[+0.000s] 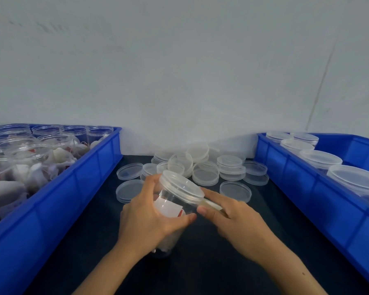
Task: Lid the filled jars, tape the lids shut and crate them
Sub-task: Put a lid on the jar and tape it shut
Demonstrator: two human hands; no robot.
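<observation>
jar: clear round plastic jar (173, 206) with clear lid (180, 185) on top, tilted, lid end away from the person, held above the mat between both hands
left hand: left hand (149, 216) wraps the jar body, fingers on the far side, thumb on the near side
right hand: right hand (232, 218) pinches a clear strip of tape (211, 204) running to the jar's lid edge
surface: dark mat (200, 262); loose clear round lids (205, 169) piled at far centre
left: blue plastic crate (58, 201) of open filled jars (30, 158)
right: second blue plastic crate (320, 188) of lidded jars (320, 158)
room: plain pale wall (179, 60) behind
jar look: white and red contents inside
</observation>
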